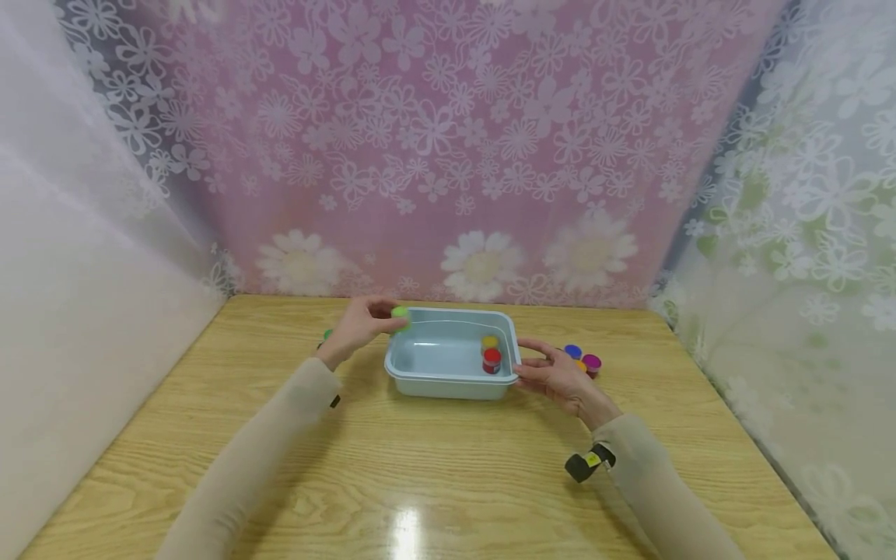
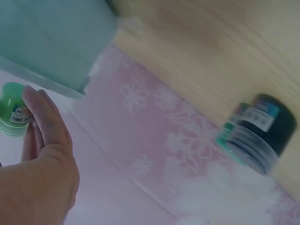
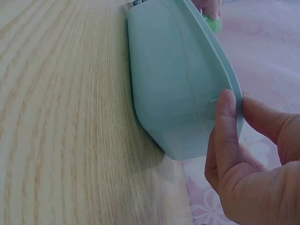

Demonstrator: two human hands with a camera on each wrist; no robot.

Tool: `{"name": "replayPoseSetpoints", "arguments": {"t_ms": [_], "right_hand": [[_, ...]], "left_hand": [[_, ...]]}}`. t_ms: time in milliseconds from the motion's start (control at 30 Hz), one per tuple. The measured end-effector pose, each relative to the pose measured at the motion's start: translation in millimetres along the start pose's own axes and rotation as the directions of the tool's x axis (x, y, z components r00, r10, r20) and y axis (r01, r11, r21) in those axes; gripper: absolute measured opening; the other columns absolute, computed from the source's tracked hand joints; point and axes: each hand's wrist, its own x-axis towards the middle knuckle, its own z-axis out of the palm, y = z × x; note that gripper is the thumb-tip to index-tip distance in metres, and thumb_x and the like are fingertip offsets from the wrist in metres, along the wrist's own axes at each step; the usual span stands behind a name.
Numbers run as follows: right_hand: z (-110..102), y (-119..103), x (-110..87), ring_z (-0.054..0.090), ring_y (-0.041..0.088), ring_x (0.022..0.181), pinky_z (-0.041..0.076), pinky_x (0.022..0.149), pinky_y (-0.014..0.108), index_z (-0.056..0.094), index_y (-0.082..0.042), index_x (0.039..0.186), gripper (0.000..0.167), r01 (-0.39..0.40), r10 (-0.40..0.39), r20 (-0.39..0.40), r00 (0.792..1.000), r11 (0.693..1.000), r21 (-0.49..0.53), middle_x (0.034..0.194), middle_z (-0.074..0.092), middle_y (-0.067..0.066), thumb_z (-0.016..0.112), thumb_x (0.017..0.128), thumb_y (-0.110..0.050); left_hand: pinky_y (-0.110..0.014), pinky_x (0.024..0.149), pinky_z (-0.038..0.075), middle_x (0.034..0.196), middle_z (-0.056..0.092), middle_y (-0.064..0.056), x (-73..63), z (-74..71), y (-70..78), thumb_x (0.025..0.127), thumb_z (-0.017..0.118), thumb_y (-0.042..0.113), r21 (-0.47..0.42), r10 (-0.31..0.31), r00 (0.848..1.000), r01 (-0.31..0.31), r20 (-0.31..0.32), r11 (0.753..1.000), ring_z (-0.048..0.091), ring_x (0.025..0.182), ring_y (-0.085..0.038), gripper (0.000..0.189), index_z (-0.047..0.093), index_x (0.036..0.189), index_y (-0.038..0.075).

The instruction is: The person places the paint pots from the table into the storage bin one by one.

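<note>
My left hand (image 1: 360, 328) pinches a small light green paint jar (image 1: 400, 314) above the left rim of a pale blue plastic basin (image 1: 448, 390). In the left wrist view the green paint jar (image 2: 14, 110) has a clear lid and a printed label. My right hand (image 1: 560, 383) grips the basin's right rim; in the right wrist view the thumb and fingers (image 3: 227, 126) lie on either side of that rim. Inside the basin, toward its right end, stand a red paint jar (image 1: 491, 361) and a yellow paint jar (image 1: 489, 343).
Right of the basin, partly behind my right hand, stand a blue jar (image 1: 573, 352), a purple jar (image 1: 591, 364) and an orange jar (image 1: 581, 366). On the left are a black jar (image 2: 262, 131) and a darker green jar (image 2: 232, 136). Flowered curtains (image 1: 434, 155) border the wooden table (image 1: 448, 467).
</note>
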Motion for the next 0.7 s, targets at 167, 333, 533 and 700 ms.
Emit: {"name": "replayPoseSetpoints", "arguments": {"t_ms": [167, 333, 533, 700], "right_hand": [[-1, 1, 1.1, 0.071, 0.016, 0.090, 0.057, 0.092, 0.039, 0.030, -0.008, 0.153, 0.069, 0.003, -0.003, 0.005, 1.000, 1.000, 0.006, 0.116, 0.065, 0.015, 0.064, 0.094, -0.002], [-1, 2, 1.5, 0.070, 0.017, 0.090, 0.057, 0.092, 0.039, 0.031, -0.009, 0.153, 0.070, 0.007, -0.007, 0.005, 1.000, 1.000, 0.006, 0.116, 0.066, 0.015, 0.065, 0.093, -0.002], [-1, 1, 1.3, 0.070, 0.016, 0.089, 0.057, 0.092, 0.040, 0.031, -0.008, 0.153, 0.071, 0.008, -0.008, 0.007, 1.000, 1.000, 0.009, 0.109, 0.067, 0.010, 0.067, 0.092, -0.003], [-1, 1, 2.1, 0.070, 0.015, 0.087, 0.056, 0.093, 0.040, 0.031, -0.009, 0.153, 0.070, 0.005, -0.005, 0.005, 1.000, 1.000, 0.013, 0.104, 0.067, 0.007, 0.066, 0.092, -0.003]], "left_hand": [[-0.042, 0.085, 0.059, 0.111, 0.068, -0.010, 5.0, 13.4, 5.6, 0.083, 0.080, 0.029, 0.020, 0.002, 0.999, -0.003, 0.032, 1.000, 0.064, 0.099, -0.022, 0.047, 0.065, 0.124, 0.011], [-0.049, 0.091, 0.056, 0.111, 0.068, -0.008, 9.2, 23.9, 6.5, 0.083, 0.080, 0.028, 0.038, 0.005, 0.998, -0.007, 0.059, 0.999, 0.064, 0.101, -0.022, 0.046, 0.065, 0.124, 0.010], [-0.052, 0.093, 0.055, 0.111, 0.068, -0.011, 11.4, 35.6, 9.3, 0.084, 0.079, 0.022, 0.017, 0.013, 0.997, -0.014, 0.077, 1.000, 0.064, 0.101, -0.023, 0.044, 0.065, 0.123, 0.007], [-0.049, 0.094, 0.055, 0.116, 0.065, -0.013, 13.1, 47.2, 13.8, 0.087, 0.076, 0.017, 0.024, -0.013, 0.996, 0.011, 0.089, 1.000, 0.063, 0.105, -0.024, 0.041, 0.064, 0.124, 0.006]]}}
